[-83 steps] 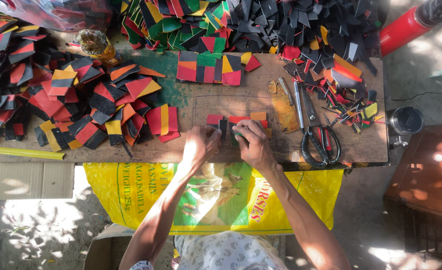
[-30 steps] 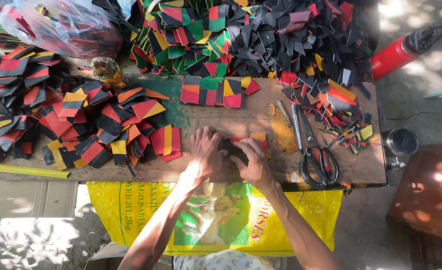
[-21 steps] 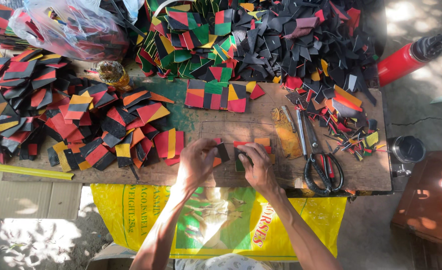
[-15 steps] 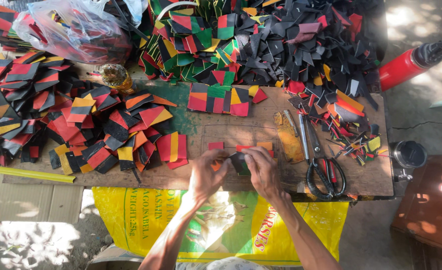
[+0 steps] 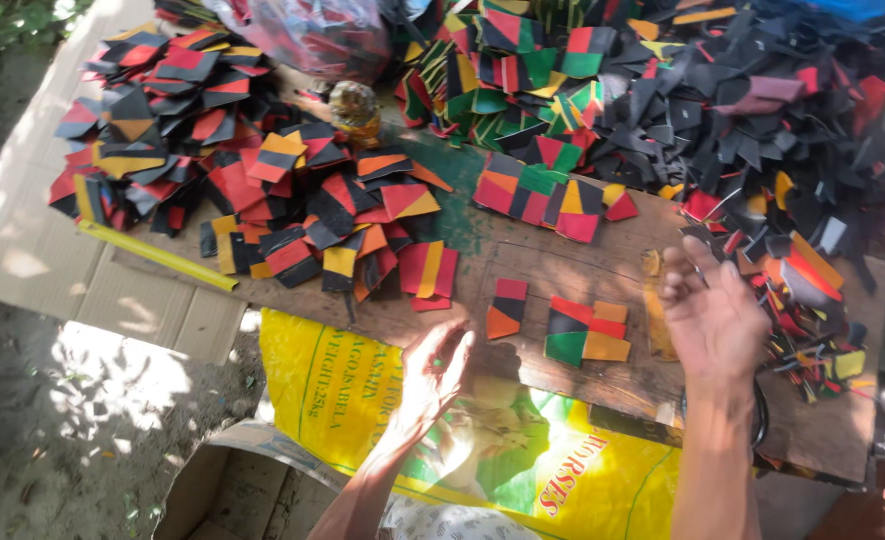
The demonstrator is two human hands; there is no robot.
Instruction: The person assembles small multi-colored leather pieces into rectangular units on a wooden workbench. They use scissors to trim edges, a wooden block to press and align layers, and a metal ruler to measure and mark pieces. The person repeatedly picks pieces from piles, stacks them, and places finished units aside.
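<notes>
**Head view: both hands lifted off the patchwork pieces**

Head camera looks down on a worn wooden plank surface [image 5: 563, 270] heaped with small cut pieces. Left hand [image 5: 433, 375] hovers at the near edge, fingers loosely spread, holding nothing. Right hand [image 5: 713, 315] raised, palm up, fingers released and empty. Between them, flat on bare wood: a small red, black and orange patch [image 5: 506, 308], and just beside it a larger joined patch of red, black, green and orange squares [image 5: 585, 330]. Both lie near the front edge, apart from each other.

Probably light, thin and flexible, like foam or rubber sheet; likely to bend if pinched at one corner, so better taken at an edge with thumb under and fingers on top.

Open room only around the two patches. Crowded elsewhere: a pile of red, black and yellow squares [image 5: 263, 210] left, black offcuts [image 5: 743, 110] behind, scraps right. Yellow printed sack [image 5: 363, 400] hangs below the front edge.
</notes>
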